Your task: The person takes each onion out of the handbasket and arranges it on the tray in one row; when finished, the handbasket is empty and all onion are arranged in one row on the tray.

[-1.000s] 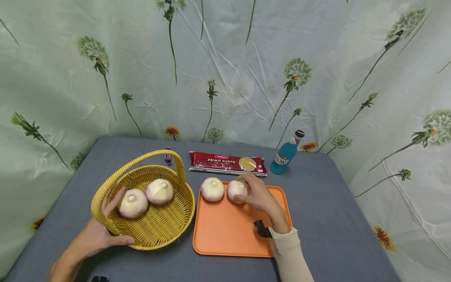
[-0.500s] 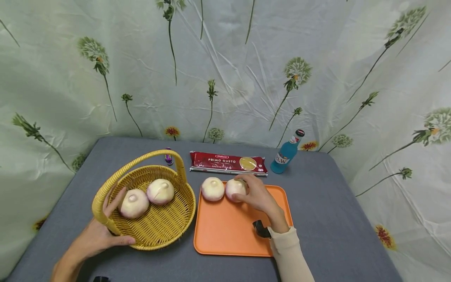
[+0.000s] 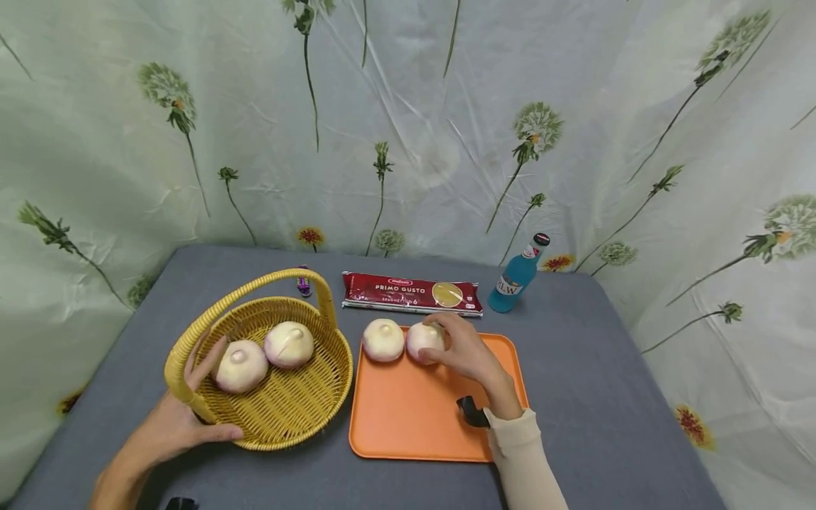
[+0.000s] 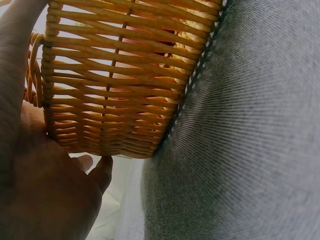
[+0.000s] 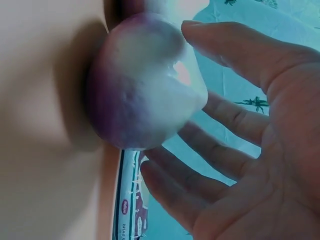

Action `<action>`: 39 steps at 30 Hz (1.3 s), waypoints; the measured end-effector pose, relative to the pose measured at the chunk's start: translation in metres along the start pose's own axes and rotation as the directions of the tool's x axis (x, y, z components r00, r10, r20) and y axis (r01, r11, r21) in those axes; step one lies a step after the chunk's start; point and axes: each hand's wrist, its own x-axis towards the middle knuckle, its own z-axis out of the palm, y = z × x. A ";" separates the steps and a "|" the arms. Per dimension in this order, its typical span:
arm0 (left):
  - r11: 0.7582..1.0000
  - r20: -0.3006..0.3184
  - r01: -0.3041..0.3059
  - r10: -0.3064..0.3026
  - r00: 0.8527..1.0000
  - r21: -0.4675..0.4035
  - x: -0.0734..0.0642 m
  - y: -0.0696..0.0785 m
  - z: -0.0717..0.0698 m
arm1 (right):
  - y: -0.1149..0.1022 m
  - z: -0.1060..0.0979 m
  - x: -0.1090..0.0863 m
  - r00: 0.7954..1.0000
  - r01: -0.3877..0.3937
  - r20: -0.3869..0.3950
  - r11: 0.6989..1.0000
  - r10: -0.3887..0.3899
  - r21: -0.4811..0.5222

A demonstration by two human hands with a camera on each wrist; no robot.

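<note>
Over orange tray, right hand, curved round white-purple bulb

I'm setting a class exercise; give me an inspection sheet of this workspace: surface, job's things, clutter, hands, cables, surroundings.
Surface: grey tabletop, fabric-textured.
Job's things: yellow wicker basket holding two purple-white bulbs; orange tray with two more bulbs at its far edge.
Clutter: red spaghetti packet, blue bottle, small purple object.
Left hand: holds the basket's left side.
Right hand: fingers curved around the tray's right bulb.
Cables: nothing seen.
Surroundings: floral sheet behind the table.
</note>
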 end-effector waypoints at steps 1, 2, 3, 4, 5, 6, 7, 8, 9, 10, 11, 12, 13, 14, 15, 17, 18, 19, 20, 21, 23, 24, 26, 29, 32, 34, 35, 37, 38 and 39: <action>1.000 -0.001 0.000 0.000 1.000 0.004 -0.001 0.000 -0.001 | 0.000 0.000 0.000 1.000 0.005 -0.005 1.000 -0.005 0.000; 1.000 -0.001 0.000 0.000 1.000 0.005 -0.001 0.000 -0.001 | 0.000 0.000 0.000 1.000 0.011 -0.012 1.000 -0.011 -0.001; 1.000 0.001 0.000 0.000 1.000 0.008 -0.002 0.000 -0.001 | 0.000 0.000 -0.001 1.000 0.014 -0.018 1.000 -0.015 -0.001; 1.000 0.001 -0.001 0.001 1.000 0.008 -0.002 0.001 -0.001 | -0.001 -0.001 -0.002 1.000 0.019 -0.025 1.000 -0.019 0.000; 1.000 0.002 -0.003 0.003 1.000 0.008 -0.003 0.001 -0.001 | -0.002 -0.001 -0.002 0.999 0.024 -0.033 1.000 -0.024 0.003; 1.000 0.003 -0.008 0.008 1.000 0.007 -0.003 0.001 -0.001 | -0.003 -0.002 -0.003 0.999 0.029 -0.040 1.000 -0.029 0.007; 1.000 0.002 -0.012 0.012 1.000 0.007 -0.004 0.001 -0.001 | -0.004 -0.002 -0.004 0.998 0.040 -0.046 0.999 -0.039 0.010; 1.000 0.002 -0.016 0.016 1.000 0.004 -0.004 0.001 -0.001 | -0.005 -0.003 -0.005 0.997 0.051 -0.052 0.999 -0.051 0.012; 1.000 0.003 -0.018 0.018 1.000 0.004 -0.004 0.001 -0.001 | -0.007 -0.003 -0.005 0.996 0.067 -0.056 0.998 -0.066 0.016; 1.000 0.001 -0.022 0.022 1.000 0.000 -0.004 0.001 -0.001 | -0.008 -0.003 -0.005 0.995 0.083 -0.062 0.996 -0.082 0.021; 1.000 -0.001 -0.025 0.025 1.000 0.002 -0.004 0.001 0.000 | -0.010 -0.003 -0.005 0.993 0.101 -0.069 0.995 -0.099 0.023; 1.000 -0.001 -0.025 0.025 1.000 0.003 -0.004 0.001 0.000 | -0.011 -0.003 -0.005 0.991 0.116 -0.075 0.993 -0.114 0.027; 1.000 -0.002 -0.027 0.027 1.000 0.005 -0.004 0.001 0.000 | -0.013 -0.004 -0.005 0.988 0.133 -0.081 0.991 -0.130 0.027; 1.000 0.000 -0.027 0.027 1.000 0.004 -0.003 0.002 0.000 | -0.014 -0.004 -0.004 0.986 0.147 -0.086 0.989 -0.144 0.026; 1.000 0.000 -0.028 0.028 1.000 -0.002 -0.003 0.002 0.001 | -0.016 -0.004 -0.004 0.984 0.160 -0.089 0.987 -0.157 0.027; 0.999 0.000 -0.032 0.032 0.999 -0.013 -0.002 0.002 0.001 | -0.019 -0.005 -0.003 0.979 0.187 -0.092 0.982 -0.184 0.026; 0.999 0.001 -0.032 0.032 0.999 -0.024 -0.001 0.003 0.001 | -0.021 -0.006 -0.003 0.976 0.200 -0.092 0.980 -0.197 0.023; 0.999 0.000 -0.032 0.032 0.999 -0.029 -0.001 0.003 0.002 | -0.022 -0.007 -0.002 0.972 0.217 -0.092 0.976 -0.214 0.016; 0.999 -0.001 -0.029 0.029 1.000 -0.032 -0.001 0.003 0.002 | -0.023 -0.007 -0.002 0.970 0.227 -0.090 0.974 -0.225 0.013; 0.999 -0.003 -0.026 0.026 1.000 -0.031 -0.001 0.003 0.002 | -0.024 -0.008 -0.001 0.967 0.239 -0.089 0.971 -0.237 0.011; 1.000 -0.001 -0.010 0.010 1.000 -0.023 -0.001 0.003 0.002 | -0.027 -0.009 -0.001 0.962 0.261 -0.086 0.965 -0.259 0.007; 1.000 -0.001 -0.003 0.003 1.000 -0.017 -0.001 0.003 0.001 | -0.028 -0.010 0.000 0.959 0.272 -0.084 0.962 -0.271 0.002; 1.000 -0.003 0.007 -0.007 1.000 -0.009 0.000 0.003 0.001 | -0.030 -0.011 0.000 0.956 0.284 -0.076 0.959 -0.283 0.003; 1.000 -0.003 0.011 -0.011 1.000 -0.011 -0.001 0.002 0.001 | -0.034 -0.011 0.001 0.952 0.301 -0.061 0.953 -0.301 0.006; 1.000 0.001 0.015 -0.015 1.000 -0.014 -0.002 0.002 0.000 | -0.038 -0.010 0.003 0.950 0.311 -0.043 0.950 -0.310 0.020; 1.000 0.004 0.017 -0.017 1.000 -0.020 -0.003 0.003 0.000 | -0.042 -0.009 0.003 0.947 0.319 -0.033 0.947 -0.318 0.024; 1.000 0.005 0.017 -0.017 1.000 -0.022 -0.003 0.003 0.000 | -0.044 -0.008 0.004 0.946 0.324 -0.025 0.946 -0.323 0.028; 1.000 0.006 0.013 -0.013 1.000 -0.027 -0.003 0.004 0.000 | -0.048 -0.007 0.005 0.942 0.337 -0.008 0.941 -0.336 0.033; 1.000 0.006 0.011 -0.011 1.000 -0.028 -0.003 0.005 0.000 | -0.050 -0.006 0.005 0.940 0.342 -0.001 0.939 -0.342 0.032; 1.000 0.005 0.008 -0.008 1.000 -0.028 -0.002 0.005 0.000 | -0.051 -0.005 0.006 0.938 0.347 0.006 0.937 -0.348 0.032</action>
